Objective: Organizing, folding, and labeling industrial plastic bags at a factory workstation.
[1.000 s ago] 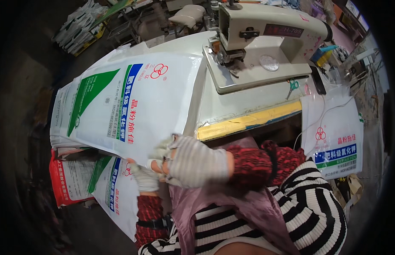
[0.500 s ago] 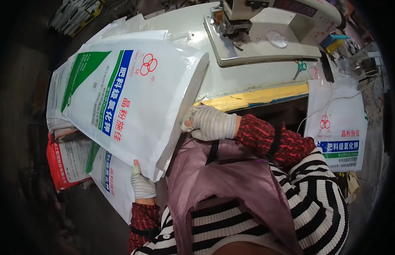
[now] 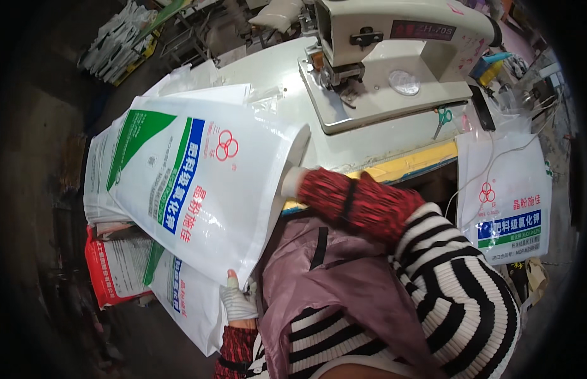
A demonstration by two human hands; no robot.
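Observation:
A large white woven sack [image 3: 211, 189] with green, blue and red print lies flat in front of me, on top of more sacks. At its lower corner my left hand [image 3: 238, 302], in a pale striped fingerless glove, pinches the edge; the thumb rests on top and the fingers go underneath. My right hand [image 3: 292, 182] reaches to the sack's right-hand end and passes out of sight there, so its fingers are hidden. I cannot tell whether it is inside the sack's mouth or beneath it. Red-and-black knitted cuffs cover both forearms.
Behind the sacks, a sewing machine [image 3: 394, 69] stands on the pale table [image 3: 268, 60]. Green scissors [image 3: 442, 121] and a dark phone [image 3: 482, 108] lie beside it. Another printed sack [image 3: 505, 196] hangs at the right. A red-and-white bag [image 3: 116, 265] sits at the lower left.
My right hand has gone from showing fully at the sack's edge to being hidden behind or within its end. The view has shifted, so the sack and my left hand appear lower.

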